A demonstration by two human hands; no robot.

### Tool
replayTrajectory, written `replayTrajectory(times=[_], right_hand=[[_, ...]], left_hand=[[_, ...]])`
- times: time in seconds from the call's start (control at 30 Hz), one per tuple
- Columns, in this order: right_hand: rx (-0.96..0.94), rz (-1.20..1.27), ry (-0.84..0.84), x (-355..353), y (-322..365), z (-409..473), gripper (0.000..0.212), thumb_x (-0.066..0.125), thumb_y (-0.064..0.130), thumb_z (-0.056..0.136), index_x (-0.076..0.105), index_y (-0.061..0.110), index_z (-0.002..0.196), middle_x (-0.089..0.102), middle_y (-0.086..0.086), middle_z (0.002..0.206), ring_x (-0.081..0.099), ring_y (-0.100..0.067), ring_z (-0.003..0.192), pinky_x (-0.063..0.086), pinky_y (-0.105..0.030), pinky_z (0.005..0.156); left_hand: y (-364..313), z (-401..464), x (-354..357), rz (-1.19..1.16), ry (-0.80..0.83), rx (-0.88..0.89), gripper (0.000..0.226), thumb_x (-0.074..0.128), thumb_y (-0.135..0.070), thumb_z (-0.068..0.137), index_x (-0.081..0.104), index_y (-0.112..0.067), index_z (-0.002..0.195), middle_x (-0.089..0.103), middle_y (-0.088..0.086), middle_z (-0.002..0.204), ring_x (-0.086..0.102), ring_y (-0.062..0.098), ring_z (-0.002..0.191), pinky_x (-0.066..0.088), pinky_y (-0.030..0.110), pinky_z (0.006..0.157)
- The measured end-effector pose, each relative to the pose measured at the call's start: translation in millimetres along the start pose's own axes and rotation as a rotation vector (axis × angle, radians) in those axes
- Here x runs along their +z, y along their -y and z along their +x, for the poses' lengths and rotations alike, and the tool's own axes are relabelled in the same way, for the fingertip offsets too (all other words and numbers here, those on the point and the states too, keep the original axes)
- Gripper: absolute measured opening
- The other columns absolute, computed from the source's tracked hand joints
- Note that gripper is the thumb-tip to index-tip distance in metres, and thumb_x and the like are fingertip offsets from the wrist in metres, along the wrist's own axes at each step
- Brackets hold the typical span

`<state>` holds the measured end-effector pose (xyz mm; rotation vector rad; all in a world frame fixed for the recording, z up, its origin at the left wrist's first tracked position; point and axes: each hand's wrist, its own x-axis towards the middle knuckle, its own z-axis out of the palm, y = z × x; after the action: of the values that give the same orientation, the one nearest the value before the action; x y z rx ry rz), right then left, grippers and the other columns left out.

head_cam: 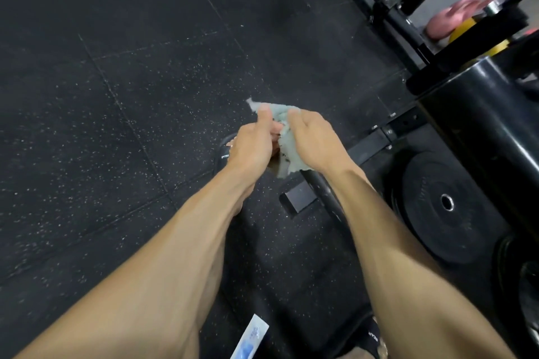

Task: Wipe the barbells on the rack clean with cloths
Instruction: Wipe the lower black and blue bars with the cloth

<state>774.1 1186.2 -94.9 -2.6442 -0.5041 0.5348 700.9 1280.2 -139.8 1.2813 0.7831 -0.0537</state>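
The black speckled rubber floor (122, 131) is filling most of the frame, its tile seams running diagonally across the left half. The black steel rack frame (388, 17) is standing along the upper right and right edge, with a glossy black cylindrical pad (478, 114) jutting out in front of it at right centre. A round black rubber weight plate (443, 207) is leaning at the lower right, its metal centre hole facing the camera. Pink and yellow rounded weights (455, 20) are sitting blurred behind the rack in the upper right corner.

Two bare forearms are reaching from the bottom edge toward the middle of the frame. The left hand (253, 146) is pinching a crumpled pale green cloth (284, 137) with its thumb raised on top, and the right hand (315, 140) is gripping the same cloth from the other side, its fingers (293, 121) curling over the bunched fabric. The cloth is hanging between the hands at frame centre, above the floor. A black bar (326, 192) is lying on the floor beneath the right wrist. A black sandal (223, 154) is showing under the left wrist, and a small blue-and-white wrapper (250, 338) is lying at the bottom edge.
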Motion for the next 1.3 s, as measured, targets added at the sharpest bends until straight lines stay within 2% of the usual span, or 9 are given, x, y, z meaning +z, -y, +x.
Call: replayTrajectory(times=[0.17,0.33,0.43,0.6,0.73,0.83,1.03,1.2,1.3], right_hand=[[0.057,0.255,0.108,-13,-32,-59,0.048,0.025,0.054,0.104,0.066,0.031,0.116,0.074,0.005,0.106,0.070,-0.014,0.096,0.056,-0.043,0.090],[0.110,0.189,0.223,-26,-55,-94,0.036,0.056,0.056,0.098,0.055,0.029,0.121,0.073,0.007,0.102,0.073,-0.014,0.089,0.061,-0.044,0.079],[0.046,0.206,0.309,-29,-33,-60,0.044,0.045,0.063,0.099,0.056,0.030,0.127,0.076,0.003,0.099,0.076,-0.015,0.087,0.061,-0.036,0.075],[0.115,0.190,0.035,-16,-16,-16,0.052,0.028,0.044,0.109,0.061,0.009,0.087,0.054,0.005,0.076,0.048,-0.012,0.067,0.039,-0.032,0.066],[0.060,0.252,0.137,-18,-27,-44,0.044,0.036,0.049,0.104,0.061,0.013,0.102,0.068,0.000,0.092,0.063,-0.019,0.081,0.053,-0.040,0.079],[-0.136,-0.066,0.097,-9,-33,-73,0.027,0.042,0.048,0.104,0.046,0.028,0.122,0.062,0.005,0.106,0.062,-0.015,0.092,0.049,-0.043,0.080],[0.156,-0.030,-0.036,-1,-11,-35,0.063,0.012,0.050,0.106,0.061,0.011,0.118,0.067,-0.014,0.117,0.057,-0.032,0.105,0.045,-0.048,0.097],[-0.194,-0.221,-0.007,0,-18,-55,0.057,0.049,0.048,0.101,0.031,0.019,0.147,0.053,0.000,0.126,0.054,-0.022,0.093,0.045,-0.041,0.079],[-0.083,-0.192,-0.027,-3,-21,-47,0.046,0.035,0.057,0.104,0.045,0.019,0.128,0.064,-0.006,0.110,0.063,-0.030,0.095,0.051,-0.047,0.084]], left_hand=[[0,-2,-2,-0.011,0.043,0.062,0.067,0.026,-0.067,0.100,0.081,-0.036,0.076,0.078,-0.012,0.089,0.071,0.009,0.099,0.048,0.041,0.107],[1,-2,1,0.034,0.047,0.086,0.066,0.023,-0.077,0.087,0.080,-0.045,0.082,0.078,-0.014,0.093,0.069,0.015,0.107,0.045,0.044,0.109],[1,-1,2,0.031,0.045,0.078,0.067,0.024,-0.082,0.081,0.080,-0.044,0.081,0.078,-0.010,0.094,0.070,0.018,0.106,0.046,0.046,0.108],[-2,-1,0,0.048,0.025,0.092,0.063,0.023,-0.076,0.087,0.079,-0.047,0.081,0.078,-0.012,0.095,0.069,0.016,0.107,0.048,0.046,0.107],[0,0,0,0.049,0.052,0.092,0.065,0.022,-0.076,0.086,0.079,-0.047,0.082,0.079,-0.009,0.096,0.070,0.016,0.106,0.047,0.046,0.107],[-3,-1,1,0.073,-0.005,0.067,0.074,0.023,-0.080,0.081,0.077,-0.030,0.078,0.077,-0.005,0.089,0.070,0.022,0.097,0.049,0.051,0.102],[-3,-5,-1,0.069,0.060,0.098,0.065,0.021,-0.082,0.081,0.078,-0.050,0.083,0.077,-0.014,0.100,0.066,0.013,0.110,0.045,0.045,0.109],[-3,-2,-1,0.058,0.011,0.091,0.071,0.026,-0.070,0.092,0.078,-0.023,0.083,0.074,-0.002,0.078,0.066,0.022,0.081,0.051,0.042,0.089],[-2,-4,-5,0.109,0.041,0.125,0.078,0.021,-0.072,0.095,0.079,-0.019,0.097,0.078,0.000,0.091,0.066,0.015,0.087,0.051,0.042,0.094]])
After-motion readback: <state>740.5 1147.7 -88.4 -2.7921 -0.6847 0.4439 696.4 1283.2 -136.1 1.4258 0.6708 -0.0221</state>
